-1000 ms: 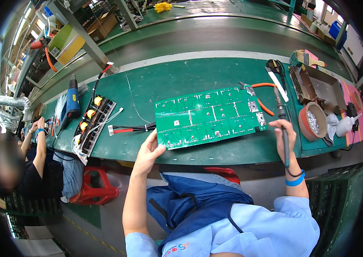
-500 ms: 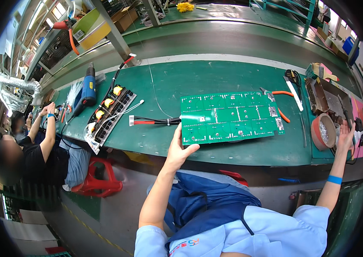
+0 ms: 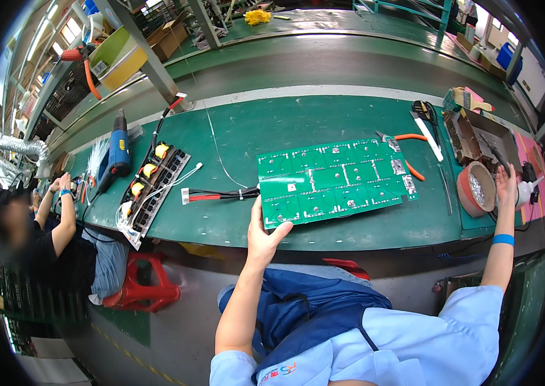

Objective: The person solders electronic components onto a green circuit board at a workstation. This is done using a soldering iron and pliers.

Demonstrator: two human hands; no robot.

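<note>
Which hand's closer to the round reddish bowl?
Right. The right hand is just right of the bowl; the left hand is well left of it, gripping the green circuit board.

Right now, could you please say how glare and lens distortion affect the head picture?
In the head view, pale glare streaks the left part of the circuit board, the edges of the green workbench bow, and the corners fall to black.

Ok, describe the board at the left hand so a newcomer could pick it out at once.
Start at the long green workbench, then find the left hand at its near edge. It holds the circuit board by the near left corner: a broad, flat, silvery-patched green rectangle, unlike the narrow black strip with yellow parts to its left.
</note>
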